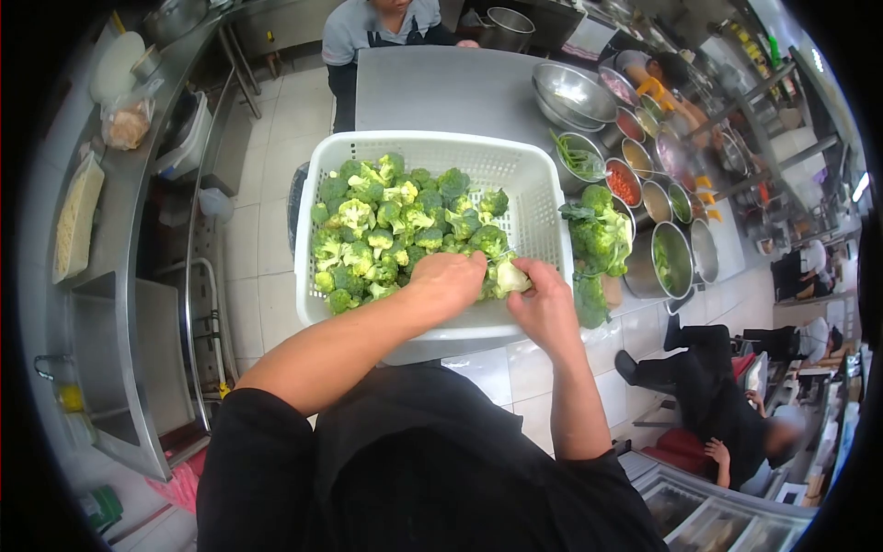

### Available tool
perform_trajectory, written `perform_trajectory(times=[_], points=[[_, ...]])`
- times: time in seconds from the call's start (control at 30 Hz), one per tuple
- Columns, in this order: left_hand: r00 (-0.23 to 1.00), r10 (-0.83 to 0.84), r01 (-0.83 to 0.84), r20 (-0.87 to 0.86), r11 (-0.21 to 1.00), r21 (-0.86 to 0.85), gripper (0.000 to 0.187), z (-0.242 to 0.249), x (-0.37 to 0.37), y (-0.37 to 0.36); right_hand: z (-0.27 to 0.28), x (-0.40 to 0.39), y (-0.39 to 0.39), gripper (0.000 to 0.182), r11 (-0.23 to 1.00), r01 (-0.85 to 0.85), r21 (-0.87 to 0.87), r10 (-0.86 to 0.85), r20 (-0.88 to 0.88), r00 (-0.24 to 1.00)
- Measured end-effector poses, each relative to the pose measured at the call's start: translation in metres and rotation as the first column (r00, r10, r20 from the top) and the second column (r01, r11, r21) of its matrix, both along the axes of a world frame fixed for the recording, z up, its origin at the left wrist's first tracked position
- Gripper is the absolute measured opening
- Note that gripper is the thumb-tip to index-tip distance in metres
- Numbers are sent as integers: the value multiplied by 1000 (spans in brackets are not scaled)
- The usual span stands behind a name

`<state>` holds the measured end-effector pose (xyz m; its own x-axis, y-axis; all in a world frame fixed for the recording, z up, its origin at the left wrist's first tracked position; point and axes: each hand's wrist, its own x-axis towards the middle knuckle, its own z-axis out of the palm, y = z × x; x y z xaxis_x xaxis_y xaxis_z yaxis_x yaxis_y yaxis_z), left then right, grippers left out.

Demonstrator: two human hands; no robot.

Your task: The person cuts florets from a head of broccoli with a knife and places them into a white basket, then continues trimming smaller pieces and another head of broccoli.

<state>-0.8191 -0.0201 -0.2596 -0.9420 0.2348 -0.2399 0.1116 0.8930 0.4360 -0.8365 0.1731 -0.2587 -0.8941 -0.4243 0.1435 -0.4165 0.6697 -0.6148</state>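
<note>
— Here we are at the white basket, and the right hand has thumb and fingers pinched on a pale-stemmed broccoli piece, over the basket's near right part!

— And the left hand?

— Right alongside, fingers curled together, close to that same piece. Are they clamped on anything? I cannot tell; the hand itself covers the view.

— How do the florets lie?

— Heaped across the left and middle of the basket, green tops pointing every way, while the far right corner shows its bare mesh wall.

— Any more outside?

— Oh yes, large broccoli heads clustered just right of the rim, near a crowd of metal pots, one bowl of red pieces among them.

— And beyond the basket?

— A grey table, with a person in a grey shirt at its far left corner.
</note>
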Motion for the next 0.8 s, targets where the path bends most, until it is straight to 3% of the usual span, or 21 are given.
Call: perform_trajectory(times=[0.17,0.27,0.37,0.47,0.57,0.6,0.63,0.73,0.8], points=[[999,18,-19,-38,999,-35,22,-6,-9,5,-3,-2,-1,39,998,-56,26,57,-31,998],[995,-20,34,99,990,-137,24,10,-15,6,-2,1,0,40,996,-86,38,87,-22,996],[981,-178,192,71,913,-361,22,14,-36,-12,3,1,-1,41,992,-109,70,113,-43,993],[981,-65,23,-183,975,-222,23,24,-41,-37,3,-1,-5,43,984,-175,43,179,-147,973],[992,118,-122,-38,983,-134,25,50,-32,-42,13,-4,-10,46,964,-264,18,264,-127,956],[987,159,-159,-4,987,-22,26,51,-25,-36,7,-10,-7,47,958,-285,12,285,-96,954],[991,135,-135,14,991,-3,25,49,-20,-30,4,-14,-5,48,952,-308,4,307,-66,949],[996,36,-38,76,999,25,24,37,-5,-18,2,-11,-3,51,997,-60,48,57,47,997],[998,21,-24,61,999,37,23,27,4,-12,-2,-11,-3,51,1000,-16,7,15,59,998]])
